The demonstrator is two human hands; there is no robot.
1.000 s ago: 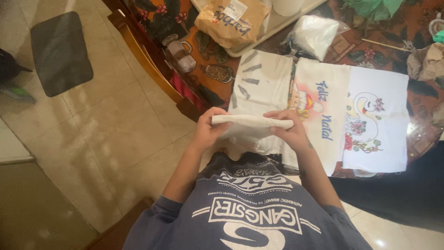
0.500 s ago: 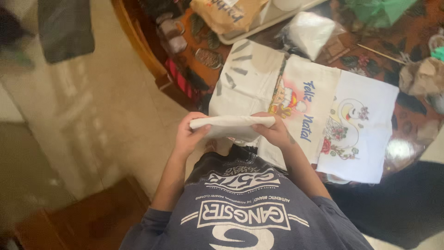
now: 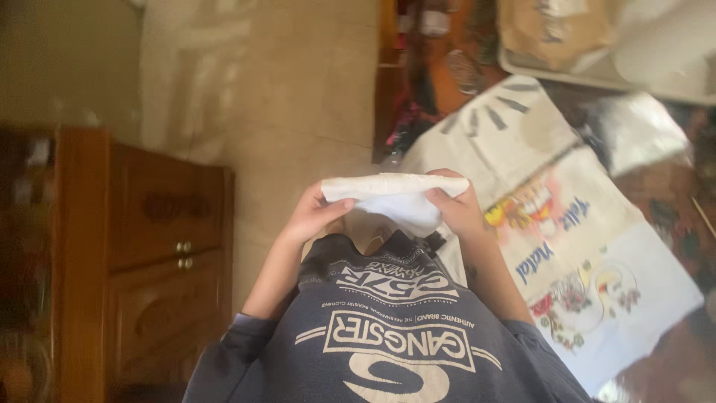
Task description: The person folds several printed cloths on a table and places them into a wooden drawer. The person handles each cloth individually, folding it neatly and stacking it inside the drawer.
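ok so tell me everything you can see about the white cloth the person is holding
The folded white cloth looks like plain soft fabric with no print showing. It is folded into a flat band held roughly level in front of the chest, with a loose part sagging below the top fold. The left hand pinches its left end and the right hand grips its right end. It is held in the air beside the table edge, touching only the hands.

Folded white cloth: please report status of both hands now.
Left hand and right hand each grip one end of folded white cloth. Cloth held above printed cloths on table. Nothing between hands.
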